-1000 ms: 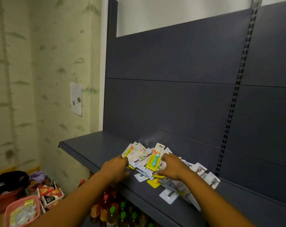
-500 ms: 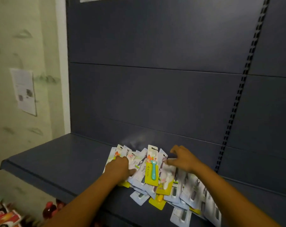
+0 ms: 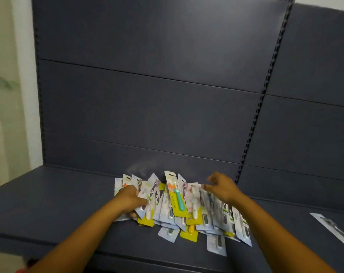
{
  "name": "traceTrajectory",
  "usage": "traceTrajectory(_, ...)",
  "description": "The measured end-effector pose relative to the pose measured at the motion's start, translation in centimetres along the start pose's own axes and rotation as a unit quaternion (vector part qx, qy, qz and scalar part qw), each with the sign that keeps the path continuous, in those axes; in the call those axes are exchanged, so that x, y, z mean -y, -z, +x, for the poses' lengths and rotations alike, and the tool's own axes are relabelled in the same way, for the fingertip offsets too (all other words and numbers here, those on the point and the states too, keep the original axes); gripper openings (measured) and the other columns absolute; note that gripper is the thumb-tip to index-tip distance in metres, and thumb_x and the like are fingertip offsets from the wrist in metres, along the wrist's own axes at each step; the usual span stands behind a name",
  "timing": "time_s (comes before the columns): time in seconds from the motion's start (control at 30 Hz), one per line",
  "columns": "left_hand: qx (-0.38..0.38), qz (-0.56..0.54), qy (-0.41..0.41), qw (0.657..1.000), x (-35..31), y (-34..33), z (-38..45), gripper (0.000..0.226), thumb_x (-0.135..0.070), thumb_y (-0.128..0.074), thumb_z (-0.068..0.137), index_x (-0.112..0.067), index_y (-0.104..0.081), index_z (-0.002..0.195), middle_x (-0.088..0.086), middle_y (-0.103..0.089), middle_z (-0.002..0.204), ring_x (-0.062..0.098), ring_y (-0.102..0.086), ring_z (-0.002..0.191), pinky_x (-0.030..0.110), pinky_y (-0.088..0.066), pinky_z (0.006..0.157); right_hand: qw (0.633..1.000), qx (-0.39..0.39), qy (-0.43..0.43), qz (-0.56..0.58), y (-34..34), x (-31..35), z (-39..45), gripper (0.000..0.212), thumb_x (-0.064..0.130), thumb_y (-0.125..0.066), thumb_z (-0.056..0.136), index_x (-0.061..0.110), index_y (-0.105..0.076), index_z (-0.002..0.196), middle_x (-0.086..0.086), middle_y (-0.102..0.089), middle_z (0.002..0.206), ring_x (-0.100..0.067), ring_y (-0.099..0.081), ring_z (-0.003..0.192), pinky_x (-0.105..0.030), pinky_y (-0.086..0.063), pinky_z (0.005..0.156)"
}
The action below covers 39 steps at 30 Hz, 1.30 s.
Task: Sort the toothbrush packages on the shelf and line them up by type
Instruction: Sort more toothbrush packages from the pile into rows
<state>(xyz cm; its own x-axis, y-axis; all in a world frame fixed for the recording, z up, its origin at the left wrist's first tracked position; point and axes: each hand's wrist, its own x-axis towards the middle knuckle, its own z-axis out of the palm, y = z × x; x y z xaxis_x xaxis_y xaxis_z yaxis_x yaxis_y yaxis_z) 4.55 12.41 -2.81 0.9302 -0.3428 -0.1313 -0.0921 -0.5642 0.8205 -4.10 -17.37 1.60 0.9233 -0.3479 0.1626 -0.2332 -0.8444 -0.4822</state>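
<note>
Toothbrush packages (image 3: 179, 209) lay in a loose, overlapping heap on the dark grey shelf (image 3: 54, 205), in the lower middle of the frame, just in front of the back panel (image 3: 147, 107). Compared with half a second earlier, your view had swung further right: the pale wall with its paper notice had slid out at the left edge, and a single long package (image 3: 333, 229) had come into sight at the lower right, lying flat and well apart from the heap. The heap itself sat much as before, fanned out with a yellow-backed package holding a teal brush (image 3: 176, 196) on top near the centre.

Your left hand (image 3: 130, 200) was at the left end of the heap, where it had been before. Its fingers were curled round the edge of several pale packages, gripping them, with a few cards fanned up above your knuckles.

Your right hand (image 3: 222, 187) had lifted a little from the packages at the right of the heap. It hovered just above them with its fingers loosely bent and spread and the thumb pointing left. I could not tell whether the fingertips touched the cards beneath, but the hand held nothing that showed.

More pale packages trailed from under your right wrist toward the lower right, and a few had slipped toward the shelf's front edge.
</note>
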Motion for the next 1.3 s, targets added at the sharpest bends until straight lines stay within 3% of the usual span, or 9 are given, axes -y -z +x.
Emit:
traceTrajectory(0.17,-0.019,-0.284,-0.075,0.956,-0.5,0.6,-3.0,0.019,-0.019,-0.07,0.088,-0.006,-0.069,0.102,0.013,-0.075,0.097,0.027,-0.073,0.084,0.033,-0.06,0.06,0.999,-0.029,-0.021,-0.014,0.1,-0.8,-1.5,0.021,0.025,-0.06,0.094,0.009,-0.057,0.109,-0.009,-0.061,0.107,-0.026,-0.057,0.092,-0.035,-0.047,0.077)
traceTrajectory(0.33,-0.046,-0.283,-0.153,0.946,-1.5,-0.7,-4.6,0.024,-0.016,-0.07,0.086,-0.009,-0.064,0.108,0.005,-0.076,0.099,0.021,-0.074,0.089,0.034,-0.062,0.069,0.992,-0.033,-0.106,-0.058,0.5,-1.9,-3.3,0.024,0.023,-0.057,0.092,0.007,-0.059,0.109,-0.014,-0.065,0.106,-0.03,-0.064,0.092,-0.037,-0.051,0.075)
traceTrajectory(0.47,-0.055,-0.267,-0.203,0.941,-2.1,-1.9,-5.0,0.023,-0.01,-0.072,0.084,-0.008,-0.064,0.106,0.002,-0.075,0.099,0.011,-0.072,0.09,0.02,-0.058,0.07,0.982,0.042,-0.175,-0.06,-0.5,-3.1,-4.2,0.024,0.04,-0.063,0.087,0.016,-0.059,0.084,-0.003,-0.061,0.09,-0.024,-0.062,0.091,-0.033,-0.05,0.076)
traceTrajectory(0.6,-0.028,-0.259,-0.218,0.94,-1.7,-3.3,-4.9,0.025,-0.009,-0.072,0.084,-0.01,-0.063,0.107,0.0,-0.075,0.102,0.011,-0.071,0.096,0.022,-0.058,0.079,0.97,0.093,-0.208,-0.083,-2.7,-4.0,-4.0,0.07,0.061,-0.058,0.083,0.01,-0.051,0.13,-0.01,-0.055,0.135,-0.029,-0.055,0.121,-0.036,-0.048,0.096)
traceTrajectory(0.73,-0.033,-0.256,-0.219,0.941,-1.0,-4.2,-4.9,0.027,-0.011,-0.072,0.083,-0.015,-0.064,0.108,-0.008,-0.075,0.101,0.008,-0.071,0.096,0.022,-0.057,0.081,0.975,0.053,-0.212,-0.043,-3.2,-3.5,-3.9,0.086,0.056,-0.069,0.079,0.007,-0.034,0.14,-0.011,-0.05,0.139,-0.028,-0.053,0.122,-0.036,-0.05,0.096)
traceTrajectory(0.93,-0.034,-0.275,-0.207,0.938,-0.9,-5.2,-4.6,0.03,-0.007,-0.07,0.085,-0.018,-0.06,0.111,-0.004,-0.073,0.104,0.006,-0.07,0.097,0.023,-0.058,0.083,0.973,-0.035,-0.175,0.149,-2.2,-3.5,-3.8,0.041,0.003,-0.059,0.088,0.001,-0.038,0.123,-0.01,-0.057,0.097,-0.015,-0.055,0.076,-0.026,-0.045,0.056)
traceTrajectory(1.03,-0.026,-0.295,-0.216,0.931,-1.6,-5.6,-4.5,0.038,-0.005,-0.07,0.084,-0.017,-0.057,0.118,0.0,-0.073,0.108,0.01,-0.071,0.097,0.021,-0.058,0.078,0.942,-0.076,-0.133,0.297,-1.4,-4.4,-4.7,0.032,0.009,-0.063,0.09,0.013,-0.042,0.114,-0.013,-0.062,0.111,-0.021,-0.065,0.084,-0.03,-0.055,0.063)
traceTrajectory(1.17,-0.018,-0.299,-0.244,0.922,-3.7,-7.4,-4.7,0.041,-0.004,-0.069,0.085,-0.017,-0.055,0.122,-0.001,-0.073,0.109,0.012,-0.071,0.099,0.021,-0.058,0.08,0.928,-0.112,-0.047,0.352,0.0,-6.0,-6.3,0.038,0.026,-0.064,0.093,0.027,-0.042,0.125,0.002,-0.057,0.127,-0.019,-0.064,0.106,-0.039,-0.059,0.083)
traceTrajectory(1.3,-0.003,-0.3,-0.266,0.916,-6.8,-10.7,-5.5,0.04,-0.006,-0.065,0.088,-0.016,-0.053,0.124,0.002,-0.071,0.112,0.014,-0.069,0.103,0.026,-0.056,0.087,0.912,-0.177,-0.017,0.37,3.4,-7.5,-8.0,0.028,0.022,-0.051,0.101,0.02,-0.048,0.128,0.005,-0.057,0.128,0.005,-0.058,0.103,-0.007,-0.049,0.077)
